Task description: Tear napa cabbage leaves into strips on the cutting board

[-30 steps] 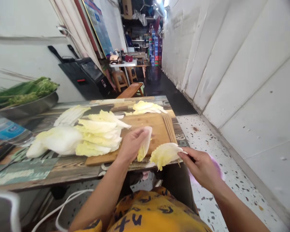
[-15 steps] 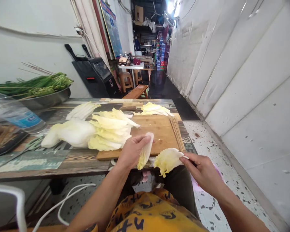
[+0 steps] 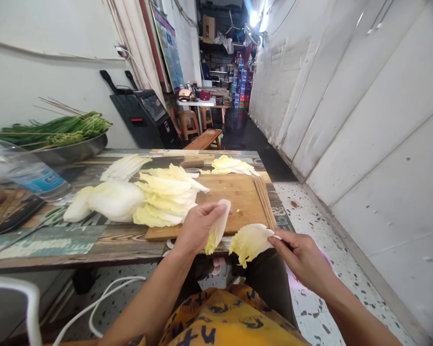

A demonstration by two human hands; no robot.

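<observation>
My left hand (image 3: 197,226) is closed round a narrow strip of pale cabbage leaf (image 3: 216,229), held upright just in front of the wooden cutting board (image 3: 238,199). My right hand (image 3: 299,257) pinches the white stem end of a wider yellow-green cabbage leaf piece (image 3: 248,240), held over the table's near edge. The two pieces are apart, a hand's width between them. A stack of cabbage leaves (image 3: 166,194) lies on the board's left end. A bundle of thin wooden skewers (image 3: 265,194) lies along the board's right edge.
A cabbage head (image 3: 104,199) lies left of the board, and more leaves (image 3: 233,164) sit at its far end. A metal bowl of green stalks (image 3: 63,139), a plastic bottle (image 3: 25,173) and scissors (image 3: 39,220) occupy the table's left. White cable (image 3: 101,302) hangs below.
Both hands hold the same leaf pieces in almost the same place. The camera view has shifted slightly, so the table sits a little further right in the picture.
</observation>
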